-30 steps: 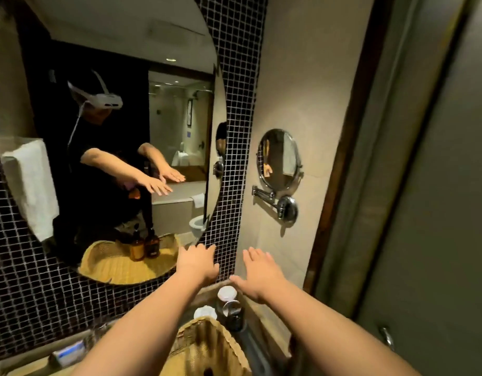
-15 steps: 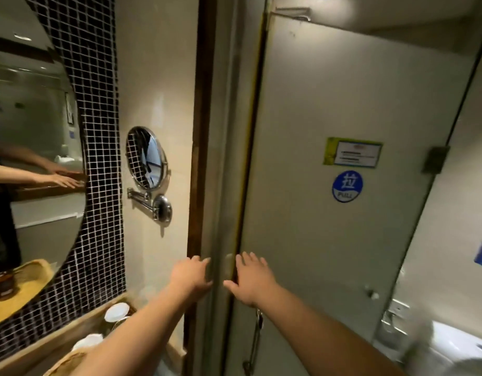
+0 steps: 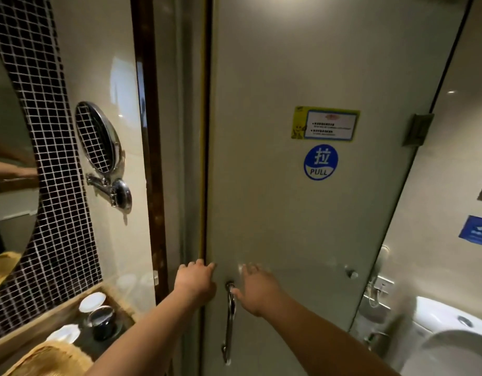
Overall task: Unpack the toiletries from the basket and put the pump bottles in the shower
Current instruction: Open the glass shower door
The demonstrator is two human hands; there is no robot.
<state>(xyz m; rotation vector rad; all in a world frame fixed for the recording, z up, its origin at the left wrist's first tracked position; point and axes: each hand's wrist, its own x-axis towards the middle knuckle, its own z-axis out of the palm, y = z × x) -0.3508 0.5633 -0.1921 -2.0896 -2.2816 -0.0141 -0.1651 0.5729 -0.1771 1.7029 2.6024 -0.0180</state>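
Note:
A frosted glass shower door (image 3: 288, 213) fills the middle of the view, with a chrome vertical handle (image 3: 229, 321) low on its left side. My left hand (image 3: 195, 280) is stretched out, palm down, fingers loosely curled, at the door's left edge and holds nothing. My right hand (image 3: 257, 287) is open with fingers spread, just right of the handle's top, not gripping it. The rim of the woven basket (image 3: 48, 359) shows at the bottom left on the counter. No pump bottles are visible.
A round wall mirror (image 3: 97, 138) on a chrome arm hangs left of a dark wooden frame (image 3: 147, 158). Lidded cups (image 3: 92, 302) and a dark jar (image 3: 101, 321) stand on the counter. A white toilet (image 3: 451, 343) sits at the bottom right. A blue PULL sticker (image 3: 320, 162) marks the door.
The view has swung right from the mirror and basket to the shower door. Both empty hands have moved with it and now hover by the door handle.

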